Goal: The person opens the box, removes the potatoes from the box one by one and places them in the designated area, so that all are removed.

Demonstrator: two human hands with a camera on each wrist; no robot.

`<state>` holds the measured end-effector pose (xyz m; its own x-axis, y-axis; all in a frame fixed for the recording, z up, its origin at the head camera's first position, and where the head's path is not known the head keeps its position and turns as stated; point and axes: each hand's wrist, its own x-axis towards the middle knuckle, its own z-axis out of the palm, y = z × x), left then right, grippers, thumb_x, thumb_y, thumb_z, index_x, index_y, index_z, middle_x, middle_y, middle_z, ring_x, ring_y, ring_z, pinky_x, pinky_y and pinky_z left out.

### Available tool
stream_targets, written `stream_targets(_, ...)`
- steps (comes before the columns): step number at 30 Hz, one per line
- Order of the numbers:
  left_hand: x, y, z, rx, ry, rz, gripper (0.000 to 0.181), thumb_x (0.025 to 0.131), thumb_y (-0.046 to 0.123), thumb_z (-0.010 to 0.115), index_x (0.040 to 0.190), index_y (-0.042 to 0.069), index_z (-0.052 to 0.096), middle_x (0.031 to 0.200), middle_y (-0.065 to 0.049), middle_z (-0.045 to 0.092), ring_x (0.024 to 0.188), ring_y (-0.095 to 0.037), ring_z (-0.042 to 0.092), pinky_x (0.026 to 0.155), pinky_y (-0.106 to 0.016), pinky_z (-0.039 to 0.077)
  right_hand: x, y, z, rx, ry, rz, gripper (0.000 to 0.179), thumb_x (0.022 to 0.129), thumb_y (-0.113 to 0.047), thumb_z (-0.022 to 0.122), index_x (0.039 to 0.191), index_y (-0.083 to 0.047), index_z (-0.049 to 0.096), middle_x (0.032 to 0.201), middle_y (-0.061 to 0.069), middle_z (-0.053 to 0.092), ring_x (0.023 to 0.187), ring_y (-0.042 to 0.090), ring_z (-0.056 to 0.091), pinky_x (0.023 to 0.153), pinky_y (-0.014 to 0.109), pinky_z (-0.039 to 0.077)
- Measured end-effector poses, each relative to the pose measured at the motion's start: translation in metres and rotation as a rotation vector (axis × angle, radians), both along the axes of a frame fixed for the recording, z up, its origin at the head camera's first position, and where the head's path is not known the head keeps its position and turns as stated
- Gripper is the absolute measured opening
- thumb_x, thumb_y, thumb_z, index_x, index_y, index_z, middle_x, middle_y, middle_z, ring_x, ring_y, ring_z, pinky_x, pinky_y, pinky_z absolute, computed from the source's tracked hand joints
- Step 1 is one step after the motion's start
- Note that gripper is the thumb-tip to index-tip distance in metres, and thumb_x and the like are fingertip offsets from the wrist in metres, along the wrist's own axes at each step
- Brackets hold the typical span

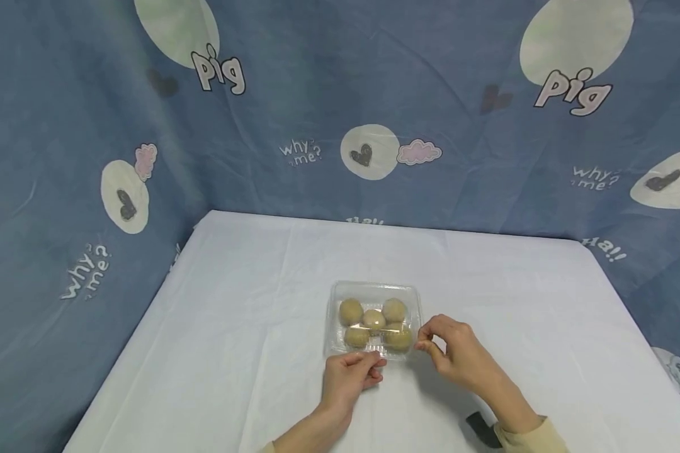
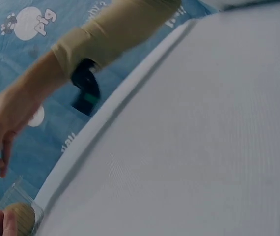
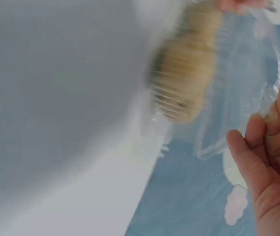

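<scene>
A clear plastic clamshell box (image 1: pixel 373 352) stands on the white table, with several round tan food-like balls (image 1: pixel 397 337) inside; their exact kind cannot be told. At the box's front edge, my left hand (image 1: pixel 342 379) grips the rim between thumb and fingers. My right hand (image 1: pixel 456 351) is at the box's right side, its thumb and index finger pinching the edge of the clear lid (image 3: pixel 253 93). That lid stands partly raised from the base in the right wrist view. Only the left fingertips (image 2: pixel 10 223) show in the left wrist view, beside one ball.
White cloth covers the table (image 1: pixel 204 352) around the box. A blue printed curtain (image 1: pixel 294 94) hangs behind and beside it. A black strap-like device (image 1: pixel 483 430) sits at the right wrist, by the beige sleeve (image 1: pixel 535 439).
</scene>
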<state>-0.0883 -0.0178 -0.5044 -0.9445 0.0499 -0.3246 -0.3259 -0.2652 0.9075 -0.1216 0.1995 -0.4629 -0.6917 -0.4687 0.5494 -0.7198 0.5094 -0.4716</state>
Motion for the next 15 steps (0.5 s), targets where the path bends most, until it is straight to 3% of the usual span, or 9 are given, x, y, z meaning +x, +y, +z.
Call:
stream_targets(4, 0.0, -0.002, 0.0, -0.003, -0.008, -0.004, 0.019, 0.088, 0.012, 0.072, 0.093, -0.006, 0.073, 0.087, -0.014, 0.073, 0.067, -0.018, 0.069, 0.071, -0.03, 0.06, -0.001, -0.001, 0.006, 0.056, -0.02, 0.004, 0.026, 0.074, -0.002, 0.083, 0.082, -0.016, 0.062, 0.079, -0.012, 0.058, 0.071, 0.002, 0.055, 0.057, 0.029, 0.053)
stream_targets(8, 0.0, -0.003, -0.003, 0.009, -0.021, -0.025, 0.021, 0.089, 0.015, 0.073, 0.094, -0.005, 0.072, 0.089, -0.014, 0.073, 0.068, -0.017, 0.068, 0.072, -0.03, 0.06, 0.002, 0.002, 0.003, 0.089, -0.018, -0.002, 0.026, 0.074, -0.004, 0.084, 0.083, -0.016, 0.062, 0.081, -0.012, 0.058, 0.074, 0.002, 0.057, 0.058, 0.029, 0.055)
stream_targets(15, 0.0, -0.004, -0.002, 0.005, -0.046, -0.065, 0.026, 0.092, 0.021, 0.07, 0.097, -0.005, 0.071, 0.092, -0.014, 0.073, 0.064, -0.013, 0.066, 0.071, -0.032, 0.06, 0.005, 0.008, -0.004, 0.162, 0.097, -0.049, 0.027, 0.073, -0.01, 0.085, 0.084, -0.018, 0.061, 0.085, -0.014, 0.055, 0.075, 0.006, 0.056, 0.062, 0.018, 0.05)
